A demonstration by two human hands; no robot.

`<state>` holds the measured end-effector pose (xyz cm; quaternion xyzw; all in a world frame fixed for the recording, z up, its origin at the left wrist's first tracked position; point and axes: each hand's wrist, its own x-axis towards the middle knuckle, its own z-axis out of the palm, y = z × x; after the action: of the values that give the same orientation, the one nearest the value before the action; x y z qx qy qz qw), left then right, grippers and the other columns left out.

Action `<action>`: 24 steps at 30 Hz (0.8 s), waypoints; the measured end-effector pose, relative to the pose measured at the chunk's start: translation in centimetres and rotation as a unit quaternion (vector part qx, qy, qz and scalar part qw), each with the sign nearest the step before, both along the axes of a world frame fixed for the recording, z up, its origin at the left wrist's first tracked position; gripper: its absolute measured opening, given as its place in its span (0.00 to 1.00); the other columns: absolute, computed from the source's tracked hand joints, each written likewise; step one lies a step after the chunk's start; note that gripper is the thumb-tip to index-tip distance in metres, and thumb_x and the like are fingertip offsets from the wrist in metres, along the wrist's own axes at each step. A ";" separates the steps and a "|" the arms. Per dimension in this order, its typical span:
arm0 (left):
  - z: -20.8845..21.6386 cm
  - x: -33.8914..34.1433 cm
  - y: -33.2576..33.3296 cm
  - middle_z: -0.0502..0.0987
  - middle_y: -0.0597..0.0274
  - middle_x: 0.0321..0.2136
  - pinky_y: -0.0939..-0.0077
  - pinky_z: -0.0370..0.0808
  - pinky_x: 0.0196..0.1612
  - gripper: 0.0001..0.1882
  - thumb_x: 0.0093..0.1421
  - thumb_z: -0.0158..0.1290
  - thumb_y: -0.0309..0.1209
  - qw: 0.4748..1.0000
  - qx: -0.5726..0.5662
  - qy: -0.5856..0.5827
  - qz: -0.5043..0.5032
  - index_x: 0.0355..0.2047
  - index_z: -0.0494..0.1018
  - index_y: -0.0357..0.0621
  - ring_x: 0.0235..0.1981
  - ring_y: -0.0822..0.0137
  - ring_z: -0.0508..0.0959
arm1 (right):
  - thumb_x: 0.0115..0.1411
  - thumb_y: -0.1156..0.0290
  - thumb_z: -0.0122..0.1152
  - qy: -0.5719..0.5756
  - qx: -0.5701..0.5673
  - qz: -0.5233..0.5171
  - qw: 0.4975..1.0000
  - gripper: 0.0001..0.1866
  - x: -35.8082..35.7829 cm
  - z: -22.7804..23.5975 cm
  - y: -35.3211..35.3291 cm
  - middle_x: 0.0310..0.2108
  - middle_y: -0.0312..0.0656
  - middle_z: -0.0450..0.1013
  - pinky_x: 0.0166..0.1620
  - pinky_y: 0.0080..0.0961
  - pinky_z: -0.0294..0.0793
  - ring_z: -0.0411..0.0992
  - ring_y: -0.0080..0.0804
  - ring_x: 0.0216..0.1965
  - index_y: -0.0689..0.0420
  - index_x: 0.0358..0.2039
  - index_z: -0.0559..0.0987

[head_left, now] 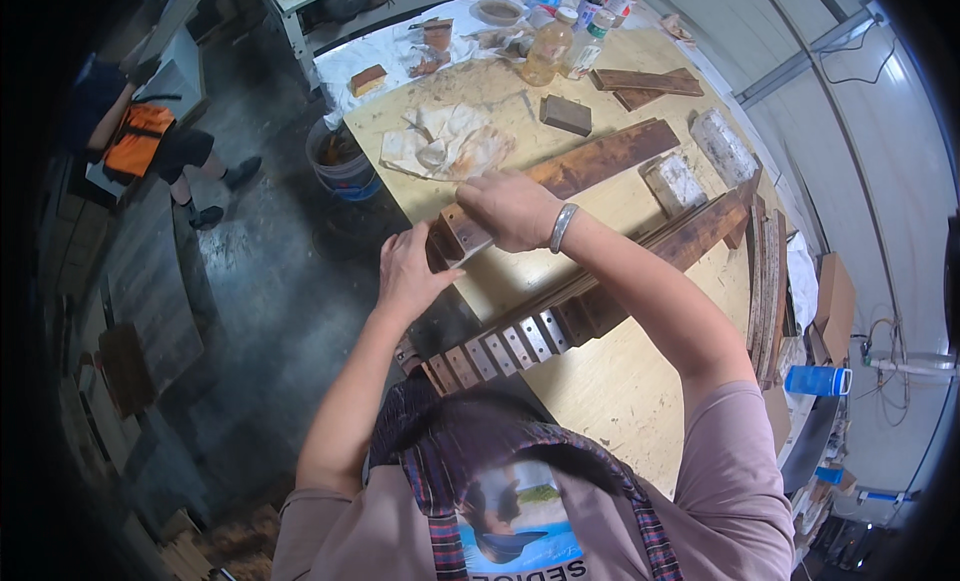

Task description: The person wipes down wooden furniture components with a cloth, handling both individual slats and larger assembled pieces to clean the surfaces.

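At the table (pixel 610 381), hands (pixel 408 276) (pixel 510 213) on wooden board (pixel 610 159), lettered shirt (pixel 515 536)

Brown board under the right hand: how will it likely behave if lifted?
The board is probably stiff: it runs straight, no visible sag. Its broad flat face makes rolling unlikely. Given its length, it may tip if lifted by one end.

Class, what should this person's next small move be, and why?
Perhaps slide the dark-stained wooden board nearer the row of drilled boards: the left hand and right hand are both at its end, and bare tabletop lies between it and the row.
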<state>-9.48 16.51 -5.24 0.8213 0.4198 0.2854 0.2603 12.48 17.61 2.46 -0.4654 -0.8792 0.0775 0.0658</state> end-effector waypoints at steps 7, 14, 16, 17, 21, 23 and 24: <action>-0.8 -0.4 0.4 0.77 0.45 0.44 0.52 0.66 0.59 0.37 0.41 0.70 0.34 0.999 -0.022 -0.032 -0.007 0.50 0.66 0.39 0.49 0.44 0.75 | 0.40 0.76 0.68 -0.024 -0.028 -0.023 0.999 0.25 -0.5 -0.1 0.0 0.41 0.42 0.73 0.50 0.38 0.70 0.72 0.45 0.47 0.53 0.42 0.72; -1.1 -0.3 0.7 0.77 0.45 0.42 0.54 0.73 0.51 0.33 0.42 0.69 0.30 0.999 -0.034 -0.021 -0.015 0.48 0.66 0.40 0.48 0.44 0.76 | 0.54 0.74 0.58 0.007 0.002 -0.009 1.000 0.11 -0.4 -0.1 -0.2 0.36 0.45 0.72 0.46 0.41 0.70 0.71 0.48 0.43 0.55 0.39 0.71; -0.8 -0.3 0.6 0.77 0.45 0.41 0.54 0.74 0.49 0.32 0.42 0.69 0.29 0.997 -0.065 -0.036 -0.007 0.47 0.67 0.39 0.47 0.44 0.76 | 0.54 0.74 0.58 0.012 0.003 -0.009 1.000 0.12 -0.4 -0.2 -0.2 0.36 0.45 0.72 0.45 0.41 0.70 0.71 0.48 0.43 0.55 0.39 0.71; -0.6 -0.3 0.5 0.77 0.45 0.41 0.54 0.75 0.48 0.31 0.42 0.69 0.29 0.996 -0.081 -0.043 -0.005 0.46 0.67 0.39 0.46 0.43 0.76 | 0.53 0.74 0.59 0.009 -0.002 -0.010 1.000 0.12 -0.5 -0.1 -0.4 0.37 0.45 0.72 0.46 0.41 0.70 0.71 0.48 0.43 0.55 0.39 0.71; -1.1 -0.8 0.2 0.76 0.44 0.42 0.53 0.75 0.47 0.31 0.43 0.68 0.29 0.994 -0.077 -0.081 0.002 0.47 0.67 0.39 0.45 0.42 0.76 | 0.50 0.74 0.61 0.012 -0.010 -0.007 1.000 0.16 -1.3 0.1 -0.6 0.37 0.45 0.72 0.47 0.40 0.69 0.72 0.48 0.44 0.55 0.40 0.71; -1.4 -1.1 0.3 0.76 0.43 0.43 0.54 0.74 0.48 0.32 0.43 0.68 0.28 0.996 -0.062 -0.067 -0.004 0.47 0.67 0.38 0.46 0.42 0.76 | 0.45 0.75 0.62 0.009 -0.015 -0.007 1.000 0.20 -1.7 0.5 -0.7 0.38 0.45 0.72 0.49 0.39 0.69 0.71 0.48 0.45 0.55 0.41 0.72; -1.3 -1.2 0.4 0.75 0.43 0.43 0.54 0.74 0.49 0.32 0.43 0.68 0.28 0.997 -0.055 -0.060 -0.007 0.47 0.67 0.38 0.46 0.42 0.75 | 0.44 0.76 0.62 0.007 -0.016 -0.007 1.000 0.20 -1.8 0.5 -0.8 0.38 0.45 0.72 0.49 0.40 0.68 0.71 0.48 0.45 0.55 0.41 0.72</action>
<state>-10.70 16.87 -6.54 0.7900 0.4130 0.3091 0.3313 10.73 16.85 2.97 -0.4717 -0.8743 0.0944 0.0644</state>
